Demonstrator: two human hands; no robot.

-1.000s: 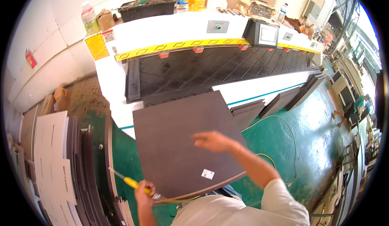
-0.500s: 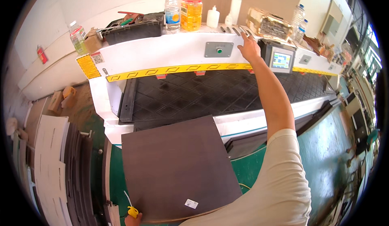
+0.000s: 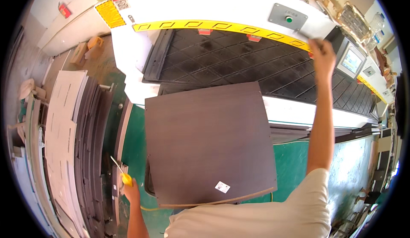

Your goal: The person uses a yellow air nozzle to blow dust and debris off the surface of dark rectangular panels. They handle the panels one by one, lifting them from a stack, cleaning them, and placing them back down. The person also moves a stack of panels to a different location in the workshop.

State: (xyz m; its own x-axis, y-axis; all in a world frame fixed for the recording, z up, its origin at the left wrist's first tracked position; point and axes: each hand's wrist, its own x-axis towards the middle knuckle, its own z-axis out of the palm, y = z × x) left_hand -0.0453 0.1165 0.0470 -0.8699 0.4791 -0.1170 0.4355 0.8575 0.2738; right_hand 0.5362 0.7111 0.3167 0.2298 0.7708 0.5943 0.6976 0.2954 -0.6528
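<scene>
Holding a yellow-handled tool, the left hand occupies lower left; the right hand, upper right, shows undeterminable grip.

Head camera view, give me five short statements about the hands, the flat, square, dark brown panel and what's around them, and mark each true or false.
1. The left hand holds a yellow tool with a thin, pale tip. True.
2. The flat, square, dark brown panel bears a small white rectangular label. True.
3. That label is at the panel's far edge. False: it is near the edge closest to the person.
4. Both hands lie on the panel. False: the right hand is raised off it, and the left is beyond its left side.
5. A red cylindrical fire extinguisher is at upper left. True.
</scene>
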